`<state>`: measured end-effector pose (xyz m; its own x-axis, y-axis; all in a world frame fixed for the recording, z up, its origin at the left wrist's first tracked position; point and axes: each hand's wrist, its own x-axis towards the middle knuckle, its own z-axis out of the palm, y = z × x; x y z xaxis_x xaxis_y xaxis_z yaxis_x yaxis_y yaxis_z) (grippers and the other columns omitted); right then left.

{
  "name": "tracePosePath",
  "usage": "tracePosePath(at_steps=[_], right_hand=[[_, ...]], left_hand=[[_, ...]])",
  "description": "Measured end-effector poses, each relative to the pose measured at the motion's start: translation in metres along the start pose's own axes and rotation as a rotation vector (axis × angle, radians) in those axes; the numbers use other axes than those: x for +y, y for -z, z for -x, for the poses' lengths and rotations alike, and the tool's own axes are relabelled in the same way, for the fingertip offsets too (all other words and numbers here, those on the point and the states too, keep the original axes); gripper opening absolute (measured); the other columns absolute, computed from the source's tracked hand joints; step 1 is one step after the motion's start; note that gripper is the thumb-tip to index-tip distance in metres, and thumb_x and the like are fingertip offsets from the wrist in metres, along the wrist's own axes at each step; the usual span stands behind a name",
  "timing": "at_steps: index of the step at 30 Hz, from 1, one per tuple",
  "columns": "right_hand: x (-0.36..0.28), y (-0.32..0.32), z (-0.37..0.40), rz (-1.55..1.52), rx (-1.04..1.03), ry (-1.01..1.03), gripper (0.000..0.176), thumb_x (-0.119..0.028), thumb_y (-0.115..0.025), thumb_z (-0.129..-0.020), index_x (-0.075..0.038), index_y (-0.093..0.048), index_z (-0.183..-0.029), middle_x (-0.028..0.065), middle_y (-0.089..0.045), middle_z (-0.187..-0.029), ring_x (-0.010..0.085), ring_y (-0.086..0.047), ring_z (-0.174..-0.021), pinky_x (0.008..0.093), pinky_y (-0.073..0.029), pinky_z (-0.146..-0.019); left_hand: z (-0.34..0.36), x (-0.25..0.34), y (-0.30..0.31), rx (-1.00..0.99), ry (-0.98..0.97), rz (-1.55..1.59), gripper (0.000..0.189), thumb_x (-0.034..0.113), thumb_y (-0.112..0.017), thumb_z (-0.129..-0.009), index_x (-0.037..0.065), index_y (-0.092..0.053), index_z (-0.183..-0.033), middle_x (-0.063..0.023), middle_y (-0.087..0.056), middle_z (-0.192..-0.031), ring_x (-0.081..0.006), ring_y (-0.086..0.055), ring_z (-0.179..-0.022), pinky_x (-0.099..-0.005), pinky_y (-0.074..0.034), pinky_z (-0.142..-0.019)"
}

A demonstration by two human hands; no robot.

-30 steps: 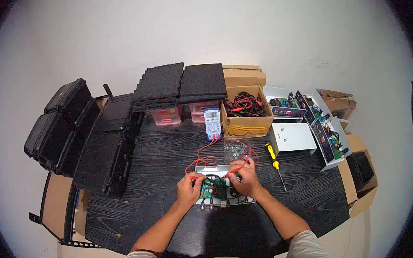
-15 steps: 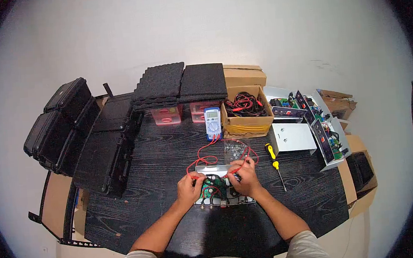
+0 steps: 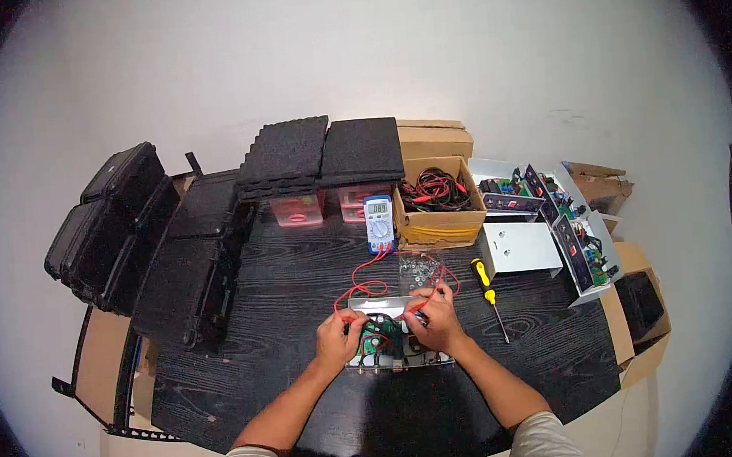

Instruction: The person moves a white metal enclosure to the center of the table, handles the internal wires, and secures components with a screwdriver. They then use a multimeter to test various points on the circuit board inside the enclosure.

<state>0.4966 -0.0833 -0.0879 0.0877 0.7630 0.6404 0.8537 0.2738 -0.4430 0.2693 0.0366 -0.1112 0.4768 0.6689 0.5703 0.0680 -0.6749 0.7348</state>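
Observation:
A metal housing (image 3: pixel 381 303), with its inside uncovered, lies in front of me and holds a green circuit board (image 3: pixel 372 342) with wires. My left hand (image 3: pixel 336 339) is closed on a red test probe (image 3: pixel 349 319) at the housing's left side. On the right, my right hand (image 3: pixel 437 322) pinches another red test probe (image 3: pixel 413 309), angled down toward the board. Whether the tips touch anything is too small to tell. Red leads run from both hands to a blue-and-white multimeter (image 3: pixel 379 226), which stands upright with digits on its display.
Behind the housing lie small screws in a clear bag (image 3: pixel 421 271). A yellow-black screwdriver (image 3: pixel 489 294) and a white metal cover (image 3: pixel 520 246) are to the right, near several opened units (image 3: pixel 584 256). A cardboard box (image 3: pixel 441 227) holds cables. Black cases (image 3: pixel 178 275) line the left side.
Digits now show on the multimeter's display, which looked blank before. Both hands keep nearly the same place over the housing. The whole view has shifted slightly.

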Motion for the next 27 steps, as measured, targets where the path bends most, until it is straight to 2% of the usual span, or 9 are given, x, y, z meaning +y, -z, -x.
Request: tracePosePath(at_steps=[6,12,15,24,27], right_hand=[[-0.0038,0.0018,-0.0018,-0.021,0.007,-0.010,0.014,-0.011,-0.080,-0.082,-0.015,-0.070,-0.092,-0.0018,-0.075,-0.097,0.0246,-0.068,-0.113,0.0543,-0.031,-0.112],[-0.0012,0.0005,-0.0007,-0.020,0.007,0.006,0.016,-0.010,-0.080,-0.081,-0.014,-0.071,-0.093,-0.0012,-0.075,-0.097,0.0247,-0.068,-0.112,0.0547,-0.030,-0.112],[-0.0031,0.0021,-0.0018,0.003,0.019,0.004,0.010,-0.015,-0.080,-0.085,-0.015,-0.073,-0.092,-0.0004,-0.075,-0.097,0.0244,-0.069,-0.111,0.0533,-0.034,-0.110],[-0.0024,0.0018,-0.0003,-0.025,-0.002,-0.009,0.014,-0.011,-0.080,-0.084,-0.013,-0.071,-0.094,-0.0007,-0.075,-0.099,0.0258,-0.069,-0.112,0.0578,-0.030,-0.113],[-0.0056,0.0043,-0.0028,0.008,0.001,0.002,0.012,-0.014,-0.081,-0.084,-0.015,-0.072,-0.092,-0.0011,-0.076,-0.097,0.0254,-0.070,-0.110,0.0542,-0.034,-0.110]], left_hand=[[-0.0018,0.0027,0.0003,0.007,-0.005,0.016,0.011,0.014,-0.072,-0.098,0.004,-0.068,-0.095,-0.0116,-0.077,-0.092,-0.0307,-0.075,-0.084,-0.0397,-0.059,-0.076],[-0.0031,0.0059,0.0022,0.011,-0.031,0.005,0.011,0.014,-0.072,-0.098,0.004,-0.070,-0.096,-0.0119,-0.076,-0.091,-0.0314,-0.075,-0.084,-0.0399,-0.058,-0.076],[-0.0027,0.0037,0.0019,0.009,-0.036,0.011,0.011,0.014,-0.072,-0.098,0.004,-0.069,-0.097,-0.0121,-0.076,-0.091,-0.0318,-0.075,-0.084,-0.0401,-0.058,-0.076],[-0.0011,0.0017,0.0015,0.005,-0.035,-0.010,0.011,0.014,-0.072,-0.098,0.004,-0.068,-0.100,-0.0118,-0.077,-0.093,-0.0321,-0.075,-0.086,-0.0402,-0.059,-0.077],[-0.0001,-0.0004,0.0006,0.000,-0.019,-0.006,0.011,0.015,-0.072,-0.098,0.004,-0.069,-0.099,-0.0118,-0.077,-0.094,-0.0320,-0.075,-0.086,-0.0401,-0.058,-0.076]])
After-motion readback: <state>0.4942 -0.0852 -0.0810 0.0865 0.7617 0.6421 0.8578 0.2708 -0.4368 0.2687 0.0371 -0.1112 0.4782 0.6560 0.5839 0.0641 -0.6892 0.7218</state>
